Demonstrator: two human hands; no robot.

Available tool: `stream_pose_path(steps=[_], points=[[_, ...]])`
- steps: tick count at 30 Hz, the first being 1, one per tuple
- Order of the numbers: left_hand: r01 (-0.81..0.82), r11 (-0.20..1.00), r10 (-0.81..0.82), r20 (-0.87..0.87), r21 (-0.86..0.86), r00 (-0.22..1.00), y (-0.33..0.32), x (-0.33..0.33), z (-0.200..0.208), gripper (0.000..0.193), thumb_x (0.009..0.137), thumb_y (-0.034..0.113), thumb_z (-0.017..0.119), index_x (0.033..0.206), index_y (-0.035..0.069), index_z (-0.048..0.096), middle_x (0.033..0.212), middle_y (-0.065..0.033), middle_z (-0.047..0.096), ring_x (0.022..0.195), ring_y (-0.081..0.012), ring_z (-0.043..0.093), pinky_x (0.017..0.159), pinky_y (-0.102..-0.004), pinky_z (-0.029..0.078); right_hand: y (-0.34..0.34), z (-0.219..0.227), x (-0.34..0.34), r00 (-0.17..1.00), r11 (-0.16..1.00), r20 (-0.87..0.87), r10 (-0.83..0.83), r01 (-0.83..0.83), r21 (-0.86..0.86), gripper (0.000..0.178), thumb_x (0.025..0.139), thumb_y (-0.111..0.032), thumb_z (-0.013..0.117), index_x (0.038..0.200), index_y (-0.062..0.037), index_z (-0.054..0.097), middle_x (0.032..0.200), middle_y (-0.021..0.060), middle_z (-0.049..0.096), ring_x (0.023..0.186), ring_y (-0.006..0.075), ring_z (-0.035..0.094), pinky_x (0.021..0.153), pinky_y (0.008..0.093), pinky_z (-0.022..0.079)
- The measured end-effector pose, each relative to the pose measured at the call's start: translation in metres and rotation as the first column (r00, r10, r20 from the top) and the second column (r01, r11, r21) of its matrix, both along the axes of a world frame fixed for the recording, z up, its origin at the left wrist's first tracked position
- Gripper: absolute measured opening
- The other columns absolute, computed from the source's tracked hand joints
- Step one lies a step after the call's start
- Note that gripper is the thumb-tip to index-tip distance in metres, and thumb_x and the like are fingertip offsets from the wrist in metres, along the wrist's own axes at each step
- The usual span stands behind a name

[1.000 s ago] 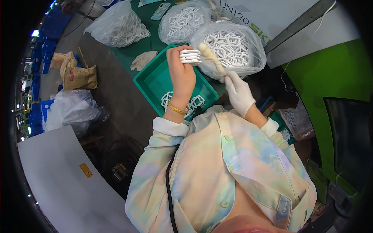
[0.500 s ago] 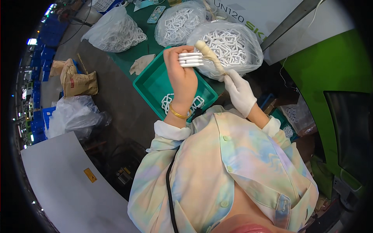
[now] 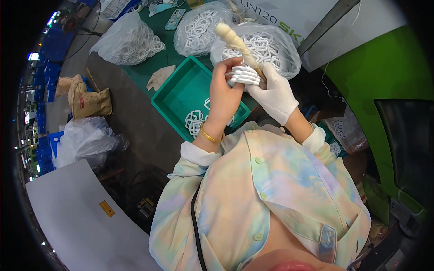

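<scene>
My bare left hand (image 3: 224, 97) is closed round a stack of white plastic hexagonal rings (image 3: 245, 75), their edges lined up side by side. My right hand (image 3: 275, 95), in a white knit glove, grips a stick (image 3: 238, 44) whose upper part is thickly wrapped in cream-coloured material. The wrapped end points up and to the left. The rings sit against the gloved fingers, close to the stick's lower end; whether the two hands both hold the stack I cannot tell. Below my left hand is a green plastic tray (image 3: 169, 90) with several loose white rings (image 3: 194, 121) in its near part.
Clear plastic bags full of white rings stand at the back: a left bag (image 3: 129, 40), a middle bag (image 3: 196, 31) and a right bag (image 3: 289, 56). A phone (image 3: 175, 19) and a crumpled cloth (image 3: 160, 77) lie on the table. A green and white machine (image 3: 366, 72) stands at the right.
My left hand has moved right and slightly down, bringing the stack of rings to my gloved hand. The stick has shifted up and left, and my right hand has come closer to the rings.
</scene>
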State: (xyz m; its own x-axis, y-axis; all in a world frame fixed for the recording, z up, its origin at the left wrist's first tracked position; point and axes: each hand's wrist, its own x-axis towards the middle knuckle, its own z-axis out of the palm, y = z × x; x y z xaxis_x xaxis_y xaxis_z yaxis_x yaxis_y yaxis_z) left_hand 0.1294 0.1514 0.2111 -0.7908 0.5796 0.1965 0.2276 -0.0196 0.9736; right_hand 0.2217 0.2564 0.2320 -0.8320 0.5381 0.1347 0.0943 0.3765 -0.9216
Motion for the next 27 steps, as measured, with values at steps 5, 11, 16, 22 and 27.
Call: stream_pose_path(steps=[5, 11, 16, 22, 27], points=[[-0.062, 0.972, -0.082, -0.579, -0.225, 0.811, -0.005, -0.014, 0.002, 0.027, 0.080, -0.007, 0.056, 0.107, 0.001, 0.056, 0.103, -0.0187, 0.060, 0.094, -0.0374, 0.059, 0.083, -0.0397, 0.048, -0.002, 0.005, 0.000, 0.992, 0.999, 0.129, 0.004, -0.010, 0.045, 0.030, 0.085, -0.015, 0.068, 0.110, -0.0031, 0.056, 0.076, 0.0087, 0.058, 0.065, 0.0134, 0.054, 0.064, 0.0295, 0.047], [0.016, 0.994, -0.016, 0.004, -0.107, 1.000, -0.005, -0.034, -0.008, 0.018, 0.086, -0.006, 0.049, 0.102, 0.000, 0.055, 0.098, -0.0126, 0.061, 0.092, -0.0297, 0.059, 0.080, -0.0391, 0.049, 0.011, -0.016, 0.012, 0.986, 0.974, 0.122, 0.111, -0.132, 0.186, 0.019, 0.097, -0.023, 0.052, 0.110, -0.0088, 0.055, 0.085, 0.0213, 0.063, 0.083, 0.0411, 0.062, 0.069, 0.0441, 0.049], [0.011, 0.788, -0.552, 0.698, 0.615, 0.456, -0.014, -0.071, -0.031, 0.020, 0.096, 0.010, 0.048, 0.112, 0.009, 0.060, 0.105, -0.0076, 0.062, 0.098, -0.0225, 0.060, 0.083, -0.0397, 0.052, 0.019, -0.032, 0.035, 0.978, 0.982, 0.199, 0.057, -0.091, 0.164, 0.019, 0.098, -0.019, 0.049, 0.111, -0.0076, 0.056, 0.085, 0.0207, 0.060, 0.079, 0.0406, 0.060, 0.068, 0.0420, 0.047], [-0.080, 0.625, -0.780, 0.626, 0.777, -0.009, -0.011, -0.055, -0.035, 0.031, 0.098, 0.023, 0.048, 0.124, 0.008, 0.059, 0.111, -0.0114, 0.063, 0.101, -0.0272, 0.058, 0.098, -0.0453, 0.046, 0.005, -0.016, 0.027, 0.990, 0.960, 0.119, 0.073, -0.102, 0.260, 0.017, 0.097, -0.014, 0.051, 0.108, -0.0046, 0.058, 0.083, 0.0210, 0.059, 0.078, 0.0395, 0.061, 0.067, 0.0365, 0.048], [-0.073, 0.669, -0.738, 0.673, 0.739, 0.048, -0.008, -0.043, -0.037, 0.024, 0.097, 0.020, 0.051, 0.112, 0.006, 0.062, 0.108, -0.0110, 0.064, 0.106, -0.0277, 0.059, 0.097, -0.0413, 0.046, 0.014, -0.015, 0.016, 0.996, 0.992, 0.044, -0.076, 0.071, 0.105, 0.018, 0.096, -0.016, 0.055, 0.108, -0.0028, 0.058, 0.082, 0.0146, 0.062, 0.073, 0.0250, 0.063, 0.071, 0.0321, 0.049]])
